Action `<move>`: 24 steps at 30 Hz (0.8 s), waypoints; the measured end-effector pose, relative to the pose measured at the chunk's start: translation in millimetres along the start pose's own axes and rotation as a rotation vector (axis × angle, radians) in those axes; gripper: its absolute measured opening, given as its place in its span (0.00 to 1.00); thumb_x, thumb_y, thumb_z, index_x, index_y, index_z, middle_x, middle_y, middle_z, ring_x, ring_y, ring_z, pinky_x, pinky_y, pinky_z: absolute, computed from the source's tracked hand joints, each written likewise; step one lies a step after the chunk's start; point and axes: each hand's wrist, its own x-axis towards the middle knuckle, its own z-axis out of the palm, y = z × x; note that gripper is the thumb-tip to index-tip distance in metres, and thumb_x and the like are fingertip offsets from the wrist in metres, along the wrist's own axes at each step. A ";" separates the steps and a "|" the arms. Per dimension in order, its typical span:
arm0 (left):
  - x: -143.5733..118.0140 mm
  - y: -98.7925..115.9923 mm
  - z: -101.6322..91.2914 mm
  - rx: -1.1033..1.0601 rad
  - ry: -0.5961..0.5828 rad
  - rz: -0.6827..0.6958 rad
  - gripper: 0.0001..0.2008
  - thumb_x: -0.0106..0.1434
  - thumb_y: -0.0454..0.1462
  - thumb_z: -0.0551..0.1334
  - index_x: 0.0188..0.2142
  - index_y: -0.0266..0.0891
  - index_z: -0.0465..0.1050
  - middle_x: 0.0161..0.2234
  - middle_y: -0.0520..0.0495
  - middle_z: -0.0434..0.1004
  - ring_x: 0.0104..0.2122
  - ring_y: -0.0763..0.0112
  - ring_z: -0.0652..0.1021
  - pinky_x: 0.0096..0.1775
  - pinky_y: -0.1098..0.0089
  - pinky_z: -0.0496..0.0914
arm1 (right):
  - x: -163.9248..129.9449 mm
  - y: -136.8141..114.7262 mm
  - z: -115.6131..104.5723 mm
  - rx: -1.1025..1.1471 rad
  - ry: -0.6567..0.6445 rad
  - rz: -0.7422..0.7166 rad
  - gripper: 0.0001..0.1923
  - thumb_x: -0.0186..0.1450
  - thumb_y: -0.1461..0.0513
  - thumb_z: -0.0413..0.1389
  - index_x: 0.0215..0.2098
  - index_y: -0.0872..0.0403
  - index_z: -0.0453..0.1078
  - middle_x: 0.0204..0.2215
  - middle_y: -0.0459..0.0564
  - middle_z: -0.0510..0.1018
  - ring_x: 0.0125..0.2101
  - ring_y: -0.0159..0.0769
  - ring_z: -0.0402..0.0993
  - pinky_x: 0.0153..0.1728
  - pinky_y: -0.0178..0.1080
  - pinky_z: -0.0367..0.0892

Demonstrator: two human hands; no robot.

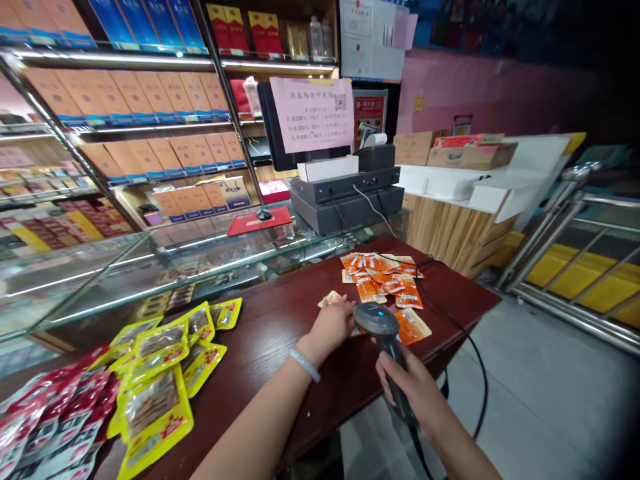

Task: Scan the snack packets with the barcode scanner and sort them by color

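Note:
My right hand (405,377) is wrapped around the handle of a dark grey barcode scanner (377,319), which shows a small blue light on its head. Just left of the scanner, my left hand (334,320) has its fingers drawn together on a small snack packet (329,297). Only the packet's pale edge shows past the fingers. Beyond both hands lies a loose pile of orange snack packets (385,273) on the dark red counter (270,367). One orange packet (413,325) lies close behind the scanner.
Yellow snack packets (155,400) and dark red ones (65,413) are heaped at the left. A glass display case (165,267) runs behind the counter, with a monitor (270,127) and cash drawer (345,207). The scanner's black cable (483,373) loops at the right, near metal railings (575,233).

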 end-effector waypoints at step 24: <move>-123.2 -35.0 -45.8 0.336 0.190 -0.768 0.32 0.54 0.48 0.71 0.51 0.34 0.64 0.43 0.34 0.78 0.46 0.53 0.78 0.45 0.64 0.67 | -1.8 16.9 62.2 -0.094 -0.305 0.077 0.26 0.59 0.44 0.64 0.43 0.51 0.64 0.19 0.36 0.65 0.16 0.25 0.58 0.17 0.29 0.53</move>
